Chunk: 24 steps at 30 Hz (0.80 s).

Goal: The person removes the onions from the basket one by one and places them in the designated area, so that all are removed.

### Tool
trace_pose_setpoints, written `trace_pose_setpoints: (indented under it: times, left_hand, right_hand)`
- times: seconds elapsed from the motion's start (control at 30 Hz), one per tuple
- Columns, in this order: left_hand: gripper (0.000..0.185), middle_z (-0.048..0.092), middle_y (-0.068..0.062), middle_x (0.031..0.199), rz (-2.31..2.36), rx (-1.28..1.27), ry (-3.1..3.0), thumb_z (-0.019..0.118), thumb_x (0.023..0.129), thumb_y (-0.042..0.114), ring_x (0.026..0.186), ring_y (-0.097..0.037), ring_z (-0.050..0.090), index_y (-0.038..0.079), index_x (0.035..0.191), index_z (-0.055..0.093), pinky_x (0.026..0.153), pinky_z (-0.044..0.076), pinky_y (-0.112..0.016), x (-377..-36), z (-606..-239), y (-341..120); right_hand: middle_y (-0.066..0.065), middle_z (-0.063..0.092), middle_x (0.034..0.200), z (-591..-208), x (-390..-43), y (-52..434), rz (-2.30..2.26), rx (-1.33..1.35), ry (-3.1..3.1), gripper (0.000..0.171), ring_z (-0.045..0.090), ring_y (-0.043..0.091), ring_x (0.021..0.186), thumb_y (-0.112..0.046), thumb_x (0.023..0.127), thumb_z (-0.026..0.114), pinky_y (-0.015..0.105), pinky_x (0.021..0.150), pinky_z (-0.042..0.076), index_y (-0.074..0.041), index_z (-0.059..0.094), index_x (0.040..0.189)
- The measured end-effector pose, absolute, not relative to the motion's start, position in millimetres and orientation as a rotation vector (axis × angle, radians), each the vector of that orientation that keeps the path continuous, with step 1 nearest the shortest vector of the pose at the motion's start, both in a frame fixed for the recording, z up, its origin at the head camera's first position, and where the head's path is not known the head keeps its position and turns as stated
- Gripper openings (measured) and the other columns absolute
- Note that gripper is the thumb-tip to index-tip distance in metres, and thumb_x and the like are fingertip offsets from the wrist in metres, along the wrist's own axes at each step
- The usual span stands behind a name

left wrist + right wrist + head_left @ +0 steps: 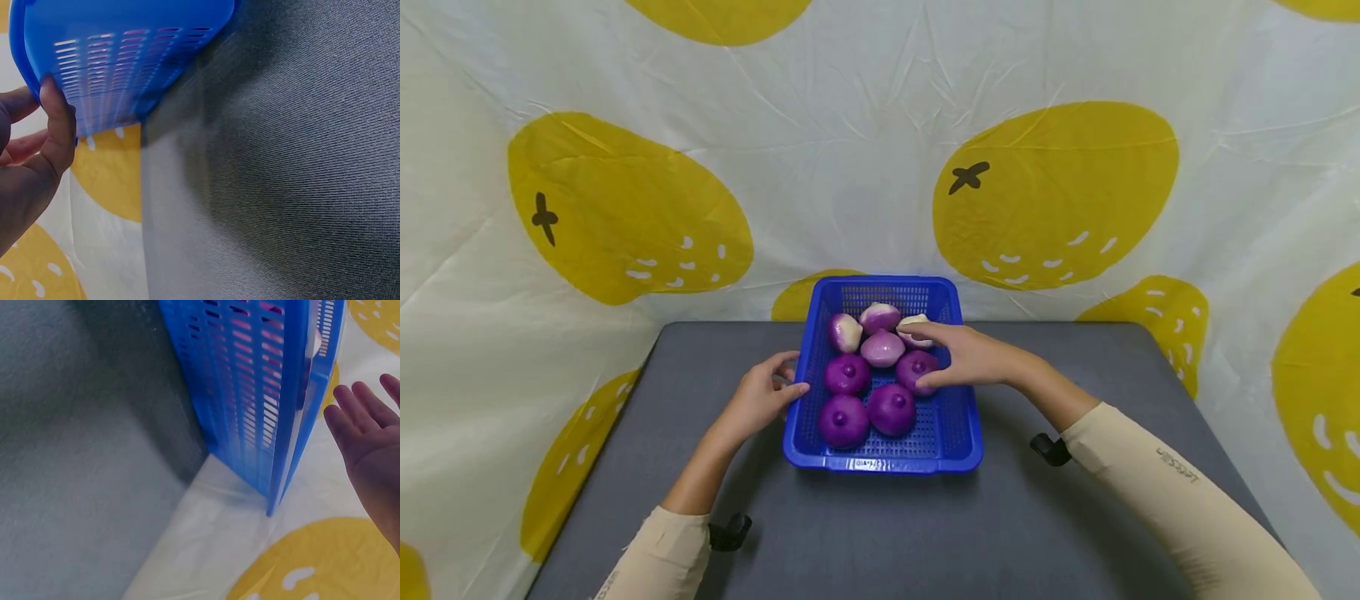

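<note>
A blue plastic basket (883, 464) with slotted walls stands on the table and holds several purple onions (843, 421), some showing a white end. My left hand (763, 393) holds the basket's left rim, thumb at the edge and the other fingers along the outer side. In the left wrist view its fingers (57, 125) meet the rim. Over the basket's right side hovers my right hand (973, 354), fingers extended and thumb apart. It partly covers a white-ended onion (913, 332) and is close to a purple onion (916, 368). Nothing is visible in its grasp in the right wrist view.
The grey cloth-covered table (880, 533) extends around the basket. Behind it hangs a white curtain (850, 167) printed with yellow fruit shapes. Black bands (1050, 449) sit at both sleeve cuffs.
</note>
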<state>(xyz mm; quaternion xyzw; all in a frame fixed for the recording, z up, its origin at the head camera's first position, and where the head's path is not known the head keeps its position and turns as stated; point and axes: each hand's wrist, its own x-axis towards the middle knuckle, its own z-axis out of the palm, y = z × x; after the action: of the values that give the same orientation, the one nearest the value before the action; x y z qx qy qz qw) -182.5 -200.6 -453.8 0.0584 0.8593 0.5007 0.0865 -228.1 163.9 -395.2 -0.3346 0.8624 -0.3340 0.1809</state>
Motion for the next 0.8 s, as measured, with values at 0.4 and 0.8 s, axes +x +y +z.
trace_pose_setpoints:
  times: [0.4, 0.8]
  left_hand:
    - [0.057, 0.058, -0.021, 0.107, 1.510, 0.190, 2.553, 0.070, 0.098, 0.007, 0.079, -0.021, 0.069, -0.004, 0.148, 0.047, 0.063, 0.064, -0.049, -181.2, -453.6, -199.3]
    - [0.057, 0.058, -0.020, 0.107, 1.509, 0.178, 2.557, 0.070, 0.098, 0.007, 0.077, -0.020, 0.069, -0.003, 0.149, 0.047, 0.065, 0.064, -0.054, -181.1, -454.3, -199.5]
  right_hand:
    - [0.009, 0.050, 0.157, -411.6, -234.2, 137.3, -0.870, -1.024, 2.296, 0.082, 0.045, 0.028, 0.146, -0.034, 0.086, 0.085, 0.051, 0.121, 0.039, -0.013, 0.047, 0.155]
    - [0.010, 0.055, 0.151, -431.7, -233.3, 122.4, -0.722, -1.091, 2.291, 0.079, 0.052, 0.026, 0.139, -0.034, 0.086, 0.085, 0.046, 0.119, 0.042, -0.006, 0.050, 0.150]
